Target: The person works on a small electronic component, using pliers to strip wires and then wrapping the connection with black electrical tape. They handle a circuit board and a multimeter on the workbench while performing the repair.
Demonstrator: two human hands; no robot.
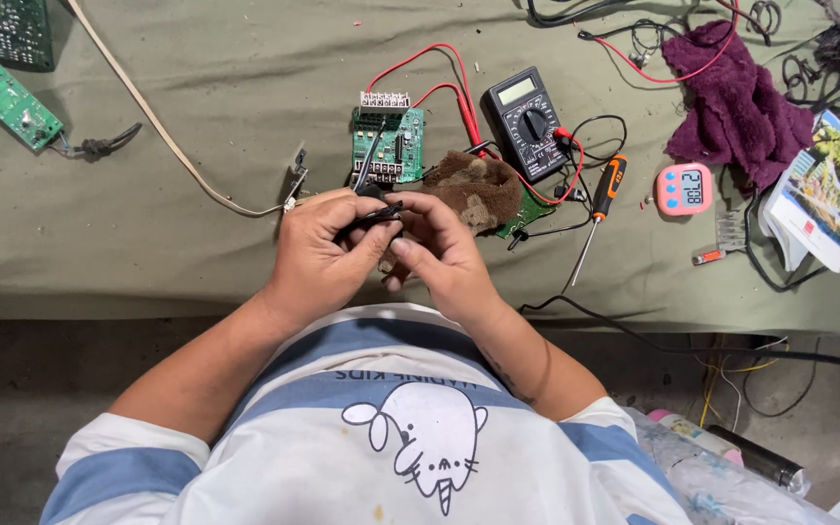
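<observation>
Holding a thin black probe (369,216) between both hands, you have it lifted just off the tabletop (148,194), close in front of the green board (388,144). Your left hand (321,251) wraps it from the left, with the fingers (367,248) curled and pinching the shaft. Your right hand (442,255) meets it from the right, its fingers pressed together on the near end of the probe. What the fingertips are doing there is hidden, so I cannot tell whether you are fitting, cleaning or adjusting it.

Judging by the layout, the work looks only partly done. The board lies flat with its white connectors away from you, and nothing touches it except a dark lead resting across it. The meter (531,122) sits just right of the board with red and black leads plugged in, so it seems set up. A brown cloth (476,187) lies between board and meter. The screwdriver (599,210) lies unused, further right of the meter.

The tabletop is covered in olive-green fabric, creased and a little stained. Well left of the board lie two more circuit boards (12,101) and a beige cable (148,112). Far right of it are a pink timer (683,189), a purple towel (731,102) and a booklet (823,190). Below the tabletop edge you see bare concrete floor (41,389), loose wires and plastic bags.
</observation>
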